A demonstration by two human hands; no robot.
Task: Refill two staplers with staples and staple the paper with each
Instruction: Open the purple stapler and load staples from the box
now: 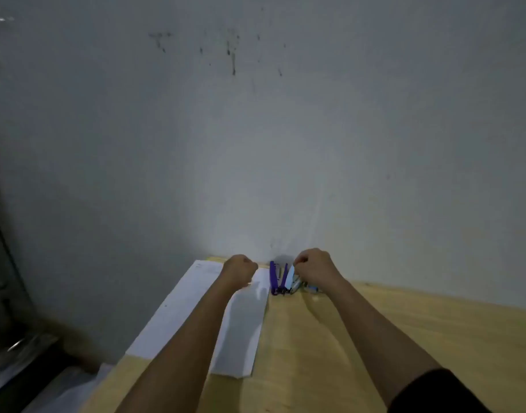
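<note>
A purple stapler (275, 278) lies swung open in a V on the wooden table, close to the wall. Just right of it is a pale blue stapler (291, 278), also open. My right hand (313, 266) is over the pale blue stapler with its fingertips pinched at the raised top; whether it grips the stapler or something small is unclear. My left hand (239, 269) is a closed fist above the white paper (196, 311), left of the purple stapler, with nothing visible in it. The paper lies lengthwise along the left side of the table.
The wooden table (404, 338) ends at a grey wall (255, 144) right behind the staplers. A small bluish object (311, 289) lies right of the staplers, partly hidden by my right wrist. Dark clutter and pale plastic (23, 368) sit below the table's left edge.
</note>
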